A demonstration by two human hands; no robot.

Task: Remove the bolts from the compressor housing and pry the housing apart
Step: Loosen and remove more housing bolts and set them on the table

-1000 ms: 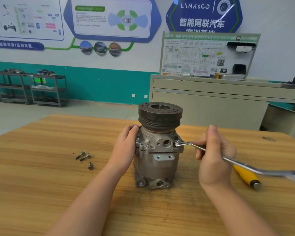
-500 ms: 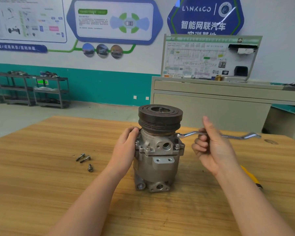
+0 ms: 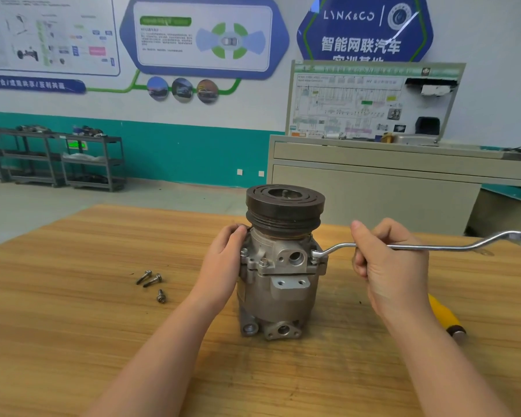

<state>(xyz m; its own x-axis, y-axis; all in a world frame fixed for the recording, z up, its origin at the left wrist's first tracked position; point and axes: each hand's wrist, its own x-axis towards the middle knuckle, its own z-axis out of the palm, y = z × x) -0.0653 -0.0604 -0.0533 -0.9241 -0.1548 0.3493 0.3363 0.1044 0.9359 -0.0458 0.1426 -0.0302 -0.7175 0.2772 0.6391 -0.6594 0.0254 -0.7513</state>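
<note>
Gripping wrench [image 3: 418, 246] on housing bolt [image 3: 315, 254], right hand [image 3: 388, 266]; left hand [image 3: 223, 263] flat against compressor [image 3: 280, 284].

The compressor [image 3: 278, 278] stands upright on the wooden table [image 3: 73, 341], pulley uppermost. The left hand [image 3: 223, 266] braces its housing. The right hand [image 3: 388, 266] grips a ring wrench [image 3: 433, 246] seated on a flange bolt [image 3: 315, 254]. Three removed bolts [image 3: 152, 282] lie left; a yellow-handled tool [image 3: 445, 319] lies right.
</note>
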